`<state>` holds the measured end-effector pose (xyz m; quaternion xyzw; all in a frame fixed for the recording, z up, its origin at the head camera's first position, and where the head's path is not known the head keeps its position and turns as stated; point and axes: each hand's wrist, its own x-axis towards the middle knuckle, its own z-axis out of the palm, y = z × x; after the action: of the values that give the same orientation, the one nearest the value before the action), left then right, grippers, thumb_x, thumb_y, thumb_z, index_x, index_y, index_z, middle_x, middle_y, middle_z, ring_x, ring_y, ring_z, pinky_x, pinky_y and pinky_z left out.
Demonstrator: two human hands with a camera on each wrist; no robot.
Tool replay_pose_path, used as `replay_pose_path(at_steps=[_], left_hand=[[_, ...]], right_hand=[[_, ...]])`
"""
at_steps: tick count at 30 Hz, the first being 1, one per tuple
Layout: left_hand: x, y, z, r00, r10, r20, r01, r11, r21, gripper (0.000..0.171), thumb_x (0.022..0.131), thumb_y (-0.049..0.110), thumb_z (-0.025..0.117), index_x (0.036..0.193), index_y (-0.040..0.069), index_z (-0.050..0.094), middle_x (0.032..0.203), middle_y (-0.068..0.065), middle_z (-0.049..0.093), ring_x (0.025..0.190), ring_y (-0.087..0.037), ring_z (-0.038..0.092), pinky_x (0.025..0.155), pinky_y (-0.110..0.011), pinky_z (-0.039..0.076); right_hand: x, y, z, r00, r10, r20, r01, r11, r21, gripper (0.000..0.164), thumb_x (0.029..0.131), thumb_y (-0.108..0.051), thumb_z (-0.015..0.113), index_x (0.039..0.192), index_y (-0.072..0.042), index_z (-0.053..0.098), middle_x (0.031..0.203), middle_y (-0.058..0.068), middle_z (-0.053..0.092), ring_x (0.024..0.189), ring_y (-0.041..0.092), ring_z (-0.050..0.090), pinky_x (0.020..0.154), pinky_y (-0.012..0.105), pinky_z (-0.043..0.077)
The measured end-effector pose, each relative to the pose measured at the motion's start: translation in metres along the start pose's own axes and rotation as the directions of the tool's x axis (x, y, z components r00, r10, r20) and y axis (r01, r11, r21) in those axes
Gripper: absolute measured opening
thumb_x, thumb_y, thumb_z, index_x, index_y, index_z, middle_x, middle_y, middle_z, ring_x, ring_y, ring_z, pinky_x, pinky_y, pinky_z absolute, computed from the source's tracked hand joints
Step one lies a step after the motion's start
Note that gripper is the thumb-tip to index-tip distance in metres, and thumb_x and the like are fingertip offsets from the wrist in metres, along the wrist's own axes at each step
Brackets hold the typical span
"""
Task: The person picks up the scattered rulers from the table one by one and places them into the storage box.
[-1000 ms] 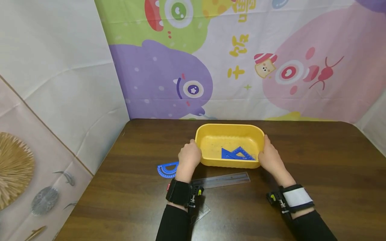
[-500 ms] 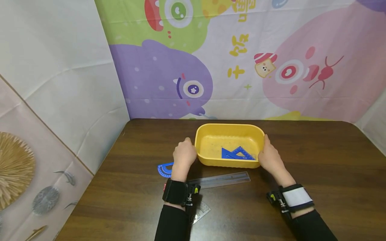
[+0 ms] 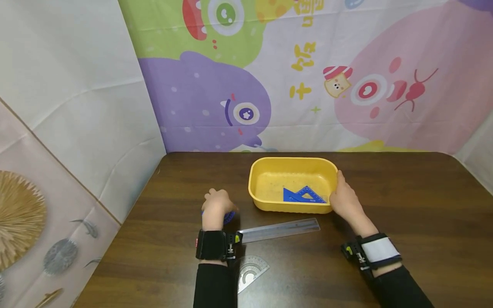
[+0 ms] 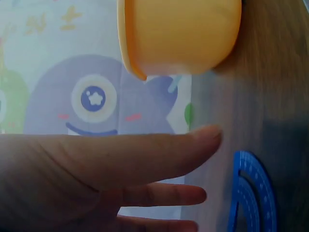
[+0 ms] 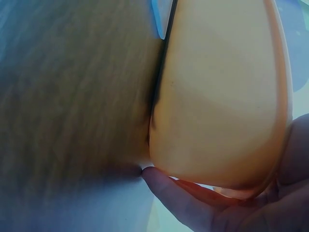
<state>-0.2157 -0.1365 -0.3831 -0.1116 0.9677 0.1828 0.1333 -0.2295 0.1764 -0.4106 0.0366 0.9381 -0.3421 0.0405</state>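
My left hand (image 3: 217, 204) hovers over a blue protractor (image 3: 230, 217) on the table, partly covering it in the head view. In the left wrist view its thumb and fingers are extended, a little apart from the blue protractor (image 4: 264, 191). My right hand (image 3: 344, 199) grips the right end of a yellow plastic box (image 3: 292, 207). The right wrist view shows fingers (image 5: 181, 200) against the outside of its end wall. Inside the box lie two overlapping blue set squares (image 3: 291, 196).
A clear ruler (image 3: 283, 229) lies in front of the box. Nearer the front is a clear protractor (image 3: 252, 269), partly hidden by the left sleeve (image 3: 215, 284). The brown table (image 3: 404, 201) ends at a cartoon-print cloth (image 3: 208, 102) behind.
My left hand has let go of the box's left end and moved left and nearer, over the blue protractor. The right hand stays on the box, which has hardly moved.
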Motion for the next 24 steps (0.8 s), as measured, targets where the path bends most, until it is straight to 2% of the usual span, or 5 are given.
replay_pose_path(at_steps=[5, 12, 15, 18, 24], left_hand=[[-0.0021, -0.0061, 0.002, 0.999, -0.033, 0.035, 0.035, 0.998, -0.056, 0.071, 0.066, 0.03, 0.079, 0.121, -0.002, 0.048, 0.126, -0.025, 0.03, 0.12, -0.043, 0.028, 0.077, -0.066, 0.039], [0.0003, -0.0088, 0.0054, 0.992, -0.063, 0.11, 0.069, 0.996, -0.054, 0.099, 0.064, 0.027, 0.082, 0.141, 0.002, 0.025, 0.146, -0.025, 0.005, 0.136, -0.044, -0.004, 0.081, -0.073, 0.03], [0.0021, -0.0092, 0.0072, 0.99, -0.073, 0.117, 0.08, 0.995, -0.055, 0.101, 0.062, 0.027, 0.083, 0.141, 0.004, 0.025, 0.145, -0.024, 0.009, 0.135, -0.044, 0.005, 0.081, -0.073, 0.029], [0.0035, -0.0088, 0.0077, 0.992, -0.07, 0.105, 0.075, 0.996, -0.044, 0.096, 0.06, 0.027, 0.084, 0.137, 0.003, 0.031, 0.138, -0.025, 0.021, 0.129, -0.046, 0.021, 0.08, -0.073, 0.031], [0.0039, -0.0097, 0.0073, 0.998, -0.024, 0.062, 0.024, 1.0, 0.003, 0.072, 0.062, 0.021, 0.083, 0.12, -0.003, 0.047, 0.118, -0.025, 0.038, 0.109, -0.041, 0.041, 0.083, -0.054, 0.043]], right_hand=[[-0.0004, 0.0009, 0.0005, 1.0, -0.006, -0.002, 0.006, 1.0, 0.0, 0.066, 0.088, -0.002, 0.029, 0.142, 0.006, -0.007, 0.139, 0.035, 0.021, 0.11, 0.04, 0.04, 0.097, 0.056, 0.031], [-0.001, -0.0001, 0.0, 1.0, -0.014, 0.001, 0.014, 1.0, 0.019, 0.066, 0.088, -0.002, 0.03, 0.142, 0.004, -0.008, 0.141, 0.034, 0.019, 0.113, 0.042, 0.038, 0.098, 0.057, 0.03], [-0.0007, -0.0009, -0.0002, 1.0, -0.02, -0.002, 0.02, 1.0, 0.018, 0.067, 0.088, -0.003, 0.03, 0.142, 0.004, -0.008, 0.14, 0.034, 0.02, 0.113, 0.042, 0.038, 0.097, 0.057, 0.03], [-0.0007, -0.0015, -0.0009, 1.0, -0.026, -0.007, 0.026, 1.0, 0.013, 0.066, 0.088, -0.003, 0.03, 0.142, 0.004, -0.008, 0.139, 0.035, 0.021, 0.113, 0.042, 0.038, 0.097, 0.058, 0.03], [-0.002, 0.0001, -0.0012, 1.0, -0.031, -0.008, 0.031, 1.0, 0.004, 0.065, 0.089, -0.003, 0.03, 0.142, 0.006, -0.007, 0.137, 0.036, 0.024, 0.109, 0.041, 0.041, 0.096, 0.057, 0.032]])
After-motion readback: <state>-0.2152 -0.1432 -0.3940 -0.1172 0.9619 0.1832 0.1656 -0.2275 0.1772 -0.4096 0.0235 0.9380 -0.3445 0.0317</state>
